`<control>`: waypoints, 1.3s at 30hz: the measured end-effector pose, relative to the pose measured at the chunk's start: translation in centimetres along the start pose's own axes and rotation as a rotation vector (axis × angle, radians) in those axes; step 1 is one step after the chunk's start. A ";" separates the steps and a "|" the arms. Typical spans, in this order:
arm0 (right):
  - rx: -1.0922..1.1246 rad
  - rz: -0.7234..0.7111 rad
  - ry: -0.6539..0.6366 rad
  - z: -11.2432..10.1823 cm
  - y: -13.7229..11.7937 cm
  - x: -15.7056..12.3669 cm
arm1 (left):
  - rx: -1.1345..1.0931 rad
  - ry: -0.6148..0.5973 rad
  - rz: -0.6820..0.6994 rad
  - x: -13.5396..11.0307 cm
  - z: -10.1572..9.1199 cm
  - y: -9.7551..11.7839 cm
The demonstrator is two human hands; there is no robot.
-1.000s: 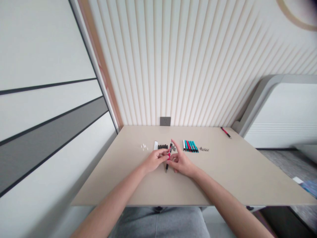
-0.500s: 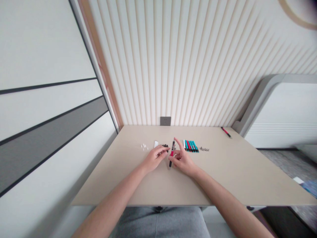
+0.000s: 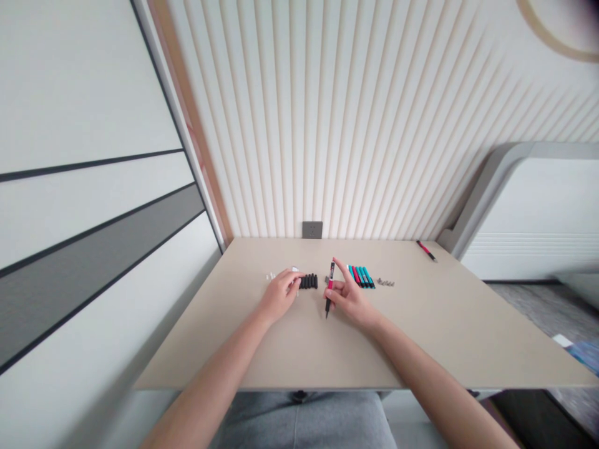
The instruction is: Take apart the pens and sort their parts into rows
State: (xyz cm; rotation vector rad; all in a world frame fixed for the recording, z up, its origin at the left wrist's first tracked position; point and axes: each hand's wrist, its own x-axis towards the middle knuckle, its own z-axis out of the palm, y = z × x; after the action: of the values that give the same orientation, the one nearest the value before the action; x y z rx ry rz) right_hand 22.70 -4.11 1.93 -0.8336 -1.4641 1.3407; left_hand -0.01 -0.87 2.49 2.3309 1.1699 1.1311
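A red and black click pen (image 3: 331,284) is in my right hand (image 3: 347,298), held nearly upright with its tip down. The index finger rests on the pen's top end, while thumb and curled fingers grip its lower part. To the left, my left hand (image 3: 279,295) hovers at the near end of a row of short black tubes (image 3: 309,282). Its fingers are loosely bent and apart, and I see nothing between them. Behind it, thin white sticks (image 3: 294,269) are partly covered by the fingers.
Teal and red pen barrels (image 3: 362,276) lie side by side right of my right hand, with small metal pieces (image 3: 386,282) beyond them. Small clear pieces (image 3: 270,276) lie at left. Another red and black pen (image 3: 426,251) rests at the table's (image 3: 449,324) far right. A wall socket (image 3: 312,229) is behind.
My left hand has moved left, away from the pen, uncovering the black tubes. My right hand and the pen have shifted slightly right, and the pen's tilt has changed a little.
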 end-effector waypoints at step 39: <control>-0.080 0.029 -0.062 0.3 -0.9 -0.5 | -0.005 -0.093 -0.002 -0.3 0.4 -0.3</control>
State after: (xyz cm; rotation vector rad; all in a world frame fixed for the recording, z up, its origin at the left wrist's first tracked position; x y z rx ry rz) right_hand 22.71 -4.79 2.71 -0.8743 -1.5675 1.3470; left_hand 0.04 -0.85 1.93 2.3510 1.1341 1.0122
